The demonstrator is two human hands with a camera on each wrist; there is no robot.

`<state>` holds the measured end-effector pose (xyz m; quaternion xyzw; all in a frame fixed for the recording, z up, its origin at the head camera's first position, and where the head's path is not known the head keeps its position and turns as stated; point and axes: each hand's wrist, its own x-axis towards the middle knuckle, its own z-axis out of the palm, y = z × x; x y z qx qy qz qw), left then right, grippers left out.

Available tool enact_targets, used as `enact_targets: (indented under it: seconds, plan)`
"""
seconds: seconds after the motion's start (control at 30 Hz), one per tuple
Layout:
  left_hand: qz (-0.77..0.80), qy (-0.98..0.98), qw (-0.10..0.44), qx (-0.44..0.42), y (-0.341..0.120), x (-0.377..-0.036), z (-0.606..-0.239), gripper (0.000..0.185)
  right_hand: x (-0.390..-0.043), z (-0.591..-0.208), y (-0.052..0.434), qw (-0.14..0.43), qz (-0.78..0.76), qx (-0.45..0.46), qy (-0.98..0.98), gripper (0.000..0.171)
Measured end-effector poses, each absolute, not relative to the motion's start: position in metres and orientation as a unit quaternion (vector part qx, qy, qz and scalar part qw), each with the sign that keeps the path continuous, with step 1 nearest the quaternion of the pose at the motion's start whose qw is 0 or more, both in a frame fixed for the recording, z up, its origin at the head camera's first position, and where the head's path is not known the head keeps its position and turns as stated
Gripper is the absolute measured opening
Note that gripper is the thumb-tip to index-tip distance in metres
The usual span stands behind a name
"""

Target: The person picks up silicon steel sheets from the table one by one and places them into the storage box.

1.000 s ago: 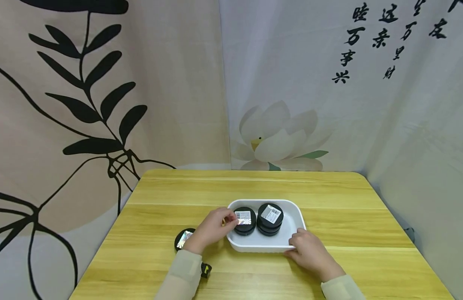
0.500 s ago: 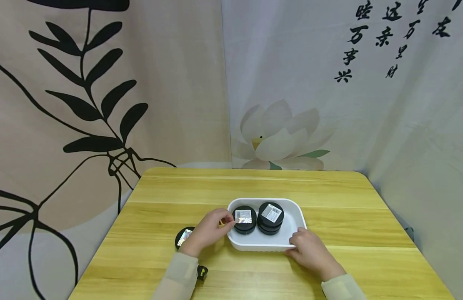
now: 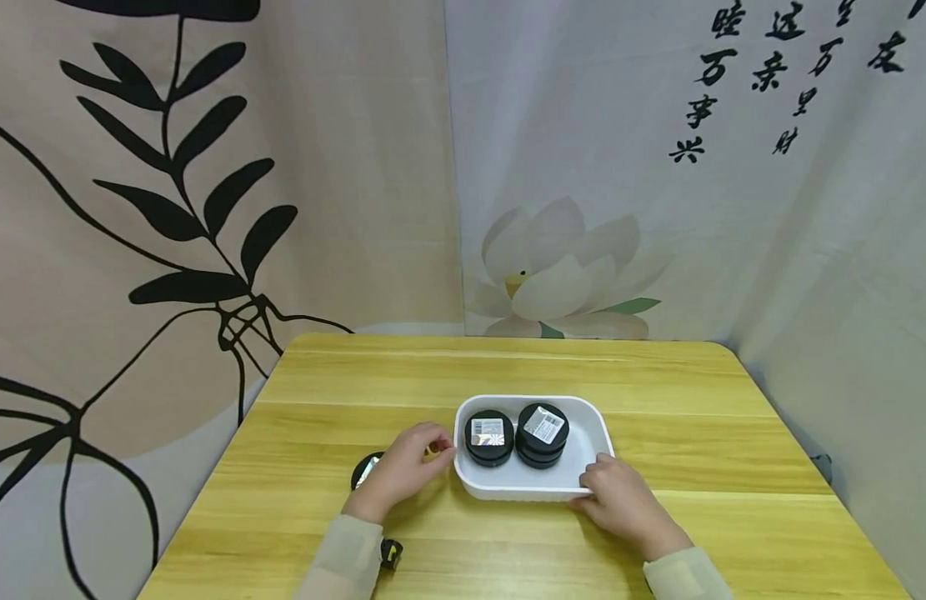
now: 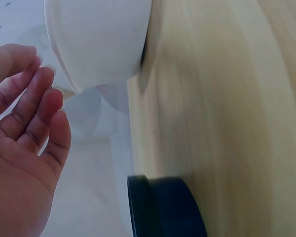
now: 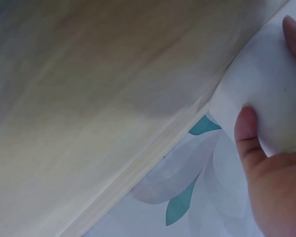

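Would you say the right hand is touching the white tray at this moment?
Touching: in the right wrist view, the right hand has its thumb pressed against the white tray wall.

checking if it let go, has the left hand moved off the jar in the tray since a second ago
Yes. The left hand has drawn back toward the person's left, from over the left jar to just outside the white tray rim; the tray stayed put.

- Head view: looks forward and down from above the near table (image 3: 342, 517) edge, taking in the whole tabletop and backdrop.
- Left wrist view: very close, rotated sideways, facing the white tray (image 4: 96, 42) wall.
- Right wrist view: very close, tilted, at the tray's near right corner.
- Shared across all views: tray and tabletop.
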<state>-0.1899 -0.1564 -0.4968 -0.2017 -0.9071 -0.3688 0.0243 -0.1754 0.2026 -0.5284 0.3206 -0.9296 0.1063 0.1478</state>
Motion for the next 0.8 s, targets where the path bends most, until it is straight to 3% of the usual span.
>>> enact_targets:
  seconds: [0.8]
  plan:
    - [-0.340,-0.923,0.041,-0.177,-0.183,-0.176,-0.506,0.009,-0.176,-0.530,0.204,0.148,0.107,0.322,-0.929,0.031]
